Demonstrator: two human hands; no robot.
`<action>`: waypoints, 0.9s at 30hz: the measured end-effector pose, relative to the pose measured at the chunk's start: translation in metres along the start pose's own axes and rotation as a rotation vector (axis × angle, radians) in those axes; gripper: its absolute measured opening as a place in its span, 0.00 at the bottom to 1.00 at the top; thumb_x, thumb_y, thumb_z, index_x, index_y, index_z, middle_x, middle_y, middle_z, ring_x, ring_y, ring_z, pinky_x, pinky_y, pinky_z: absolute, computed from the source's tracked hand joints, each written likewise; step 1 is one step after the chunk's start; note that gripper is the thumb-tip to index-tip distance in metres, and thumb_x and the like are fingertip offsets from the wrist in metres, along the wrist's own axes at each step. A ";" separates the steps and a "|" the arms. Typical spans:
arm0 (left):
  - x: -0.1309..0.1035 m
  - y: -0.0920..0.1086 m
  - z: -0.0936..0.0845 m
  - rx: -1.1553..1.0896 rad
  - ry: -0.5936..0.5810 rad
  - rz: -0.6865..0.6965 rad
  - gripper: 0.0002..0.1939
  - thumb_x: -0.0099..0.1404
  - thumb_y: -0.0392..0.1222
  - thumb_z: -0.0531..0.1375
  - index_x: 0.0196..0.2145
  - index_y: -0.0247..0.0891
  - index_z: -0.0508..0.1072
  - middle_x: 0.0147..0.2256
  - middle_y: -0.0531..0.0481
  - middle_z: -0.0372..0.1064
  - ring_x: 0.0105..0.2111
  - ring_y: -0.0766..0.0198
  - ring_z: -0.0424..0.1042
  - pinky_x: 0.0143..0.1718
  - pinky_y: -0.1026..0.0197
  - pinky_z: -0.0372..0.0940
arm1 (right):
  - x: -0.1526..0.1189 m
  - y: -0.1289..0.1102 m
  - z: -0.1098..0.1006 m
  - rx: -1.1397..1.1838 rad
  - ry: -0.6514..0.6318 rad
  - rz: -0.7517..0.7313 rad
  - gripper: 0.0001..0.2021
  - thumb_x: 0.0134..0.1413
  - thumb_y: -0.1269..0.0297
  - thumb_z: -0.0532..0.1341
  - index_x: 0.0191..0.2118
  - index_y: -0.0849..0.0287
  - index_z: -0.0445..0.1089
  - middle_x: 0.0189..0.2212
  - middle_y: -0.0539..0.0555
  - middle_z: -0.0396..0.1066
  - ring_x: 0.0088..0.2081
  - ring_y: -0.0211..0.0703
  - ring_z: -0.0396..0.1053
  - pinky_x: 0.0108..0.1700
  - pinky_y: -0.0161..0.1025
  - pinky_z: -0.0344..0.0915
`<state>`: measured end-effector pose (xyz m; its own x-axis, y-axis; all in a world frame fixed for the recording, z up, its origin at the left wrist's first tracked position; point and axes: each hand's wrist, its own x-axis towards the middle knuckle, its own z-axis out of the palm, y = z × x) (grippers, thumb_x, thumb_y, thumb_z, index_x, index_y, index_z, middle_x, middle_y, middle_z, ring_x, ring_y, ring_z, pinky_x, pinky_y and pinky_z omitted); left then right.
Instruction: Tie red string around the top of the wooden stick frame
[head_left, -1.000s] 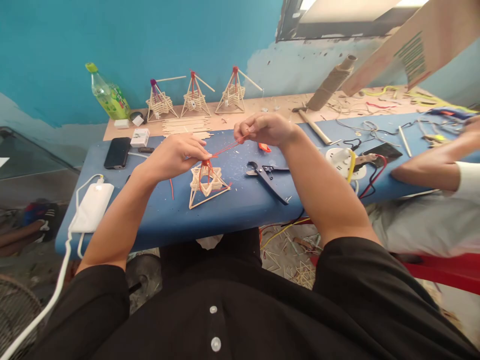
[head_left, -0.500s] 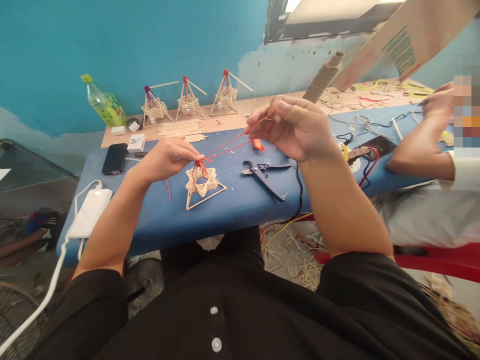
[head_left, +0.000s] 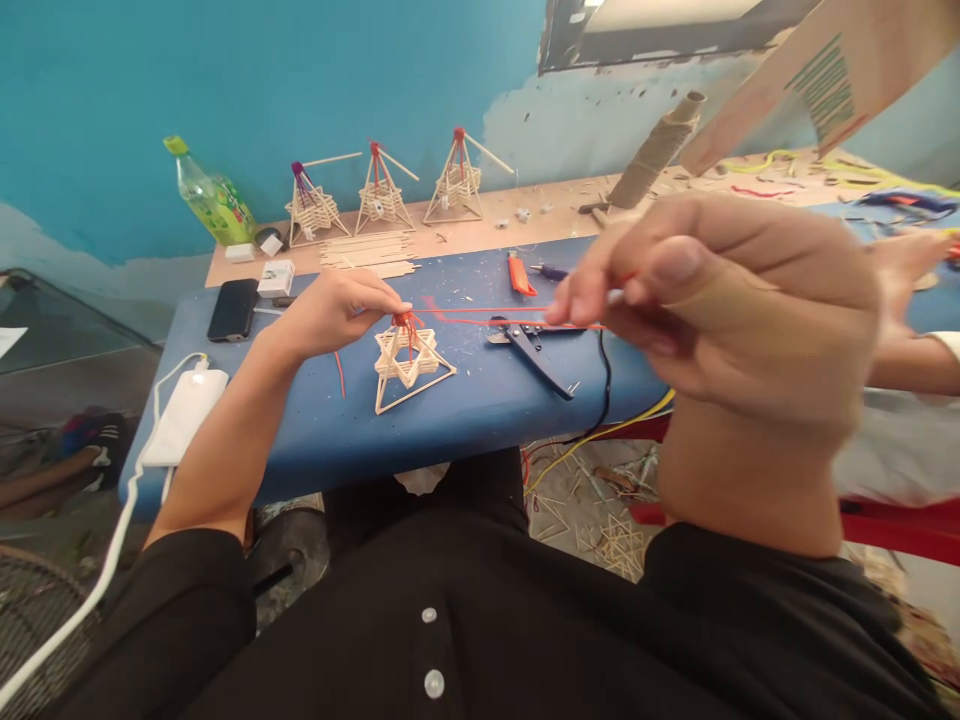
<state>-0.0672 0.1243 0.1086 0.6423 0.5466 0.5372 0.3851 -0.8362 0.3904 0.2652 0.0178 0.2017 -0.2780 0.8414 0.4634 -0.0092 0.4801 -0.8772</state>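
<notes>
My left hand (head_left: 346, 312) pinches the red-string-wrapped top of a small stick frame (head_left: 409, 360), a star-shaped stack of thin wooden sticks with a triangular base on the blue table. From that top, red string (head_left: 487, 311) stretches to the right in two strands. My right hand (head_left: 750, 310) is closed on the string and raised close to the camera; its fingers are partly blurred. Beneath the strands lie dark-handled cutters (head_left: 534, 360). Behind them rest an orange utility knife (head_left: 519, 275) and a dark pen-like tool (head_left: 551, 271).
Three finished-looking stick frames (head_left: 379, 195) stand along the wall beside a green bottle (head_left: 214, 195). A phone (head_left: 232, 310), white power bank (head_left: 186, 415) and loose sticks (head_left: 367, 255) lie on the left. A cardboard tube (head_left: 656, 150) leans at the back right. A co-worker's arm (head_left: 911, 300) reaches in at right.
My right hand has moved right and toward the camera, drawing the red string out longer. My left hand stays at the frame's top. The view has shifted slightly.
</notes>
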 end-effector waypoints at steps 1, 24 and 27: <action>0.000 0.000 0.000 0.005 -0.002 -0.004 0.14 0.75 0.40 0.61 0.45 0.47 0.89 0.41 0.45 0.87 0.41 0.58 0.86 0.45 0.56 0.79 | -0.004 -0.005 -0.002 -0.012 0.027 -0.020 0.14 0.70 0.55 0.70 0.32 0.54 0.79 0.31 0.52 0.78 0.23 0.34 0.61 0.20 0.37 0.51; 0.009 0.012 0.000 0.324 0.034 -0.110 0.17 0.70 0.37 0.61 0.43 0.52 0.90 0.40 0.52 0.87 0.39 0.60 0.83 0.35 0.59 0.68 | -0.050 0.020 -0.020 -0.063 -0.054 0.238 0.17 0.69 0.49 0.69 0.30 0.50 0.74 0.25 0.50 0.71 0.24 0.40 0.67 0.20 0.41 0.52; 0.012 0.020 0.002 0.408 0.028 -0.086 0.18 0.69 0.34 0.59 0.42 0.50 0.90 0.38 0.52 0.87 0.37 0.61 0.81 0.31 0.58 0.61 | -0.054 0.032 -0.020 -0.115 -0.011 0.266 0.19 0.71 0.49 0.68 0.30 0.52 0.71 0.24 0.49 0.71 0.22 0.38 0.66 0.20 0.40 0.53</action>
<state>-0.0504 0.1141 0.1220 0.5803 0.6119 0.5374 0.6712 -0.7331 0.1100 0.2992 -0.0076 0.1510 -0.2667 0.9391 0.2167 0.1741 0.2681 -0.9475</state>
